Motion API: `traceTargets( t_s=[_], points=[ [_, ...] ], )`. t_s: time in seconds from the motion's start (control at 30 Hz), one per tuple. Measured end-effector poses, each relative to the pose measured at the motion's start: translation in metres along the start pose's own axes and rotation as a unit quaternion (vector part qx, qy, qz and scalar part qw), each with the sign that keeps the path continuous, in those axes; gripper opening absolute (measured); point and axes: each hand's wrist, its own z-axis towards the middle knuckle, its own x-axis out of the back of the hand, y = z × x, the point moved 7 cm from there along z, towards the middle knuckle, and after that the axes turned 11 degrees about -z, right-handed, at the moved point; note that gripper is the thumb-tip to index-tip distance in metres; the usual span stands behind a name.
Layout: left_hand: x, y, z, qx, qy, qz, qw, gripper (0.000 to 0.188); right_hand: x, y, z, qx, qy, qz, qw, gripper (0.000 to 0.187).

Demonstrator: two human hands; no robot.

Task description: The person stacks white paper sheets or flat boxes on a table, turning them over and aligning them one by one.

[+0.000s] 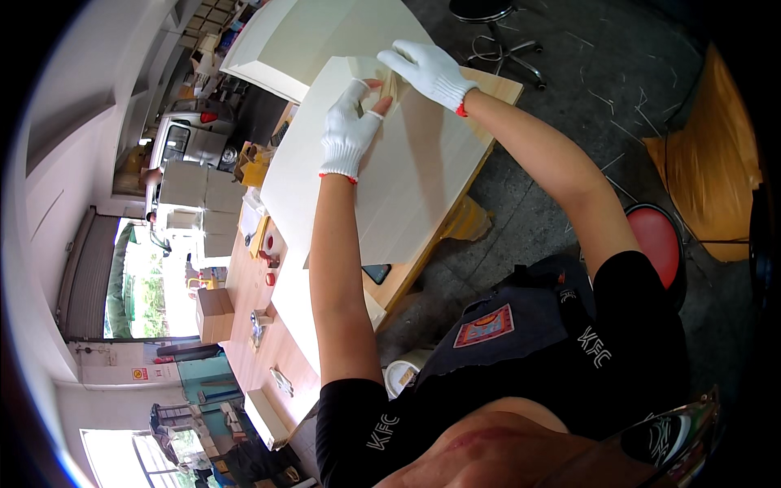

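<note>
A large pale wooden panel lies on the workbench in front of me. Both hands wear white knitted gloves with red cuffs and are at the panel's far end. My left hand has its bare thumb and forefinger tips apart, beside a small beige strip or flap on the panel. I cannot make out whether they touch it. My right hand reaches over from the right, fingers stretched out above the strip. Its thumb side is partly hidden, and its shadow falls across the panel.
Another pale panel stands beyond. Along the bench are a phone, a tape roll, a cardboard box and a crumpled glove. Right of it are a wheeled stool, a red round seat and brown sheeting.
</note>
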Motion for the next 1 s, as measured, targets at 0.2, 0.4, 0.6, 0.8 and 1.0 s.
traceTargets(
  t_s=[0.2,0.4,0.6,0.8,1.0],
  points=[
    [0.004,0.017,-0.003,-0.052,0.047,0.002,0.998,0.027,0.003,-0.003,-0.002,-0.015,-0.034,0.012,0.999,0.049],
    [0.000,0.009,0.000,0.001,0.001,0.042,0.999,0.028,0.004,-0.002,-0.002,-0.004,0.001,0.013,1.000,0.047],
    [0.000,-0.001,0.001,-0.003,0.004,0.028,1.000,0.033,0.002,-0.002,-0.002,-0.011,-0.007,0.016,1.000,0.046],
    [0.001,0.000,0.001,-0.014,0.002,0.026,1.000,0.030,0.002,-0.002,-0.003,-0.012,-0.004,0.010,1.000,0.046],
    [0.003,0.017,-0.003,-0.044,0.042,0.018,0.998,0.022,0.003,-0.001,-0.003,-0.011,-0.008,0.014,1.000,0.046]
  ],
)
